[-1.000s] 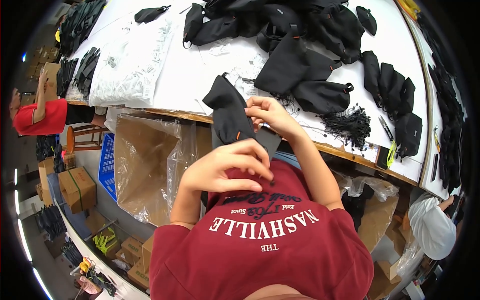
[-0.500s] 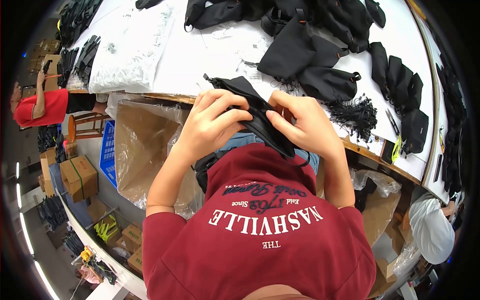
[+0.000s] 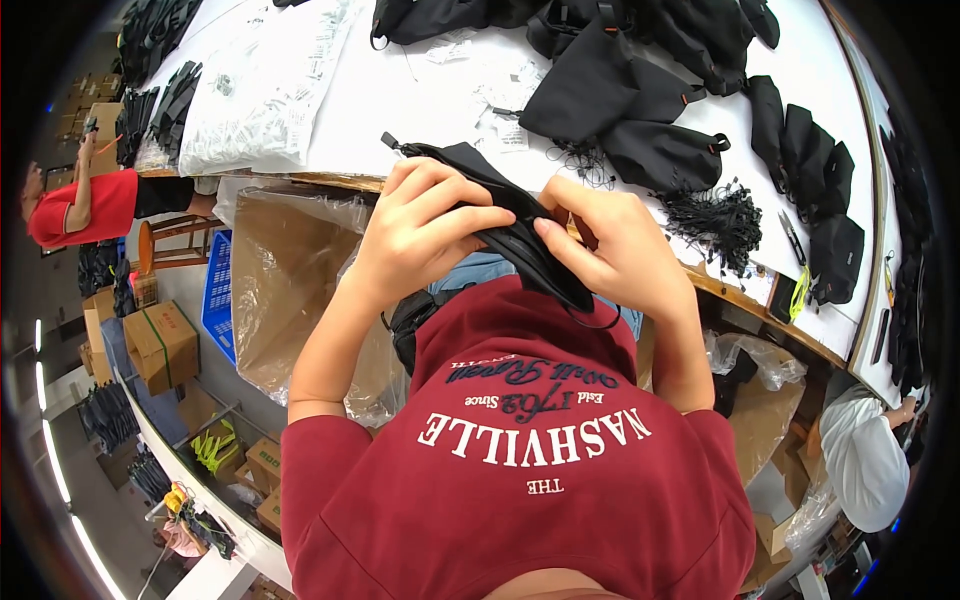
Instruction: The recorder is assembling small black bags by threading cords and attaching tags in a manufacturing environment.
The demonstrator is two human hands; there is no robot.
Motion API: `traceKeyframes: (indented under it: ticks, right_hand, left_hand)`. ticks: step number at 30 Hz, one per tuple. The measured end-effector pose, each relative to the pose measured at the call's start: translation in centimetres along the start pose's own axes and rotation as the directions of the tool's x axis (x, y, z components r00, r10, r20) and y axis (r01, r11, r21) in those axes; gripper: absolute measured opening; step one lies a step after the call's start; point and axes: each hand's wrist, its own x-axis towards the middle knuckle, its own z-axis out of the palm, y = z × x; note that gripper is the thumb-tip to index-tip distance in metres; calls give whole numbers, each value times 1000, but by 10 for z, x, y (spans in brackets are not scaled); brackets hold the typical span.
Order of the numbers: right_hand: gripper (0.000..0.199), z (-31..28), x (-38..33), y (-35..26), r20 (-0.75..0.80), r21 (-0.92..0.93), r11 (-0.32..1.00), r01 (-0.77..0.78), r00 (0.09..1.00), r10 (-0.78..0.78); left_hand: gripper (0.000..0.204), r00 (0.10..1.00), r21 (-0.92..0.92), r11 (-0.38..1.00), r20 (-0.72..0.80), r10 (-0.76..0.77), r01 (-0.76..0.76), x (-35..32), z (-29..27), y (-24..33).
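A black fabric pouch (image 3: 530,255) with a zip pull at its far left end is held between both my hands, in front of my body at the table's near edge. My left hand (image 3: 425,225) grips its left side, fingers bent over the fabric. On the other side my right hand (image 3: 610,245) pinches the pouch's edge between thumb and fingers. A thin black cord loop hangs at its lower right end. Several black pouches (image 3: 580,95) lie on the white table (image 3: 420,110) beyond, beside a heap of black cords (image 3: 715,225).
On the table are a clear bag of small white packets (image 3: 265,100) at left and snips (image 3: 792,238) at right. Plastic-lined cartons (image 3: 290,290) stand below the edge, near a blue crate (image 3: 217,300). A person in red (image 3: 95,210) is far left; another in white (image 3: 860,455) is right.
The pouch has tilted slightly, its zip-pull end shifting left and outward. My left fingertips have slid a little to the right along the fabric. Both hands keep their hold.
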Motion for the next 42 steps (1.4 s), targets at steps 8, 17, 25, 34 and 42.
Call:
traceKeyframes:
  ticks: [8, 17, 25, 34, 42]
  right_hand:
    - [12, 0, 1, 9, -231, -120, 992, 28, 971, -55]
    - [10, -6, 14, 10, -250, -401, 900, 170, 925, -287]
    - [12, 9, 6, 27, 4, -160, 956, 245, 969, -248]
    - [13, 43, -2, 29, 59, -323, 903, 283, 958, -279]
    - [69, 20, -22, 81, 516, 247, 929, -277, 849, 116]
  left_hand:
    - [31, 999, -25, 999, -4, 32, -32, -3, 4, 5]
    - [29, 848, -66, 995, 530, -28, 75, -10, 11, 23]
    - [48, 626, -289, 861, 778, -42, 418, -14, 10, 9]
    - [66, 465, -182, 720, 859, -215, 670, -25, 19, -4]
    - [58, 332, -279, 288, 930, -156, 916, -52, 13, -30]
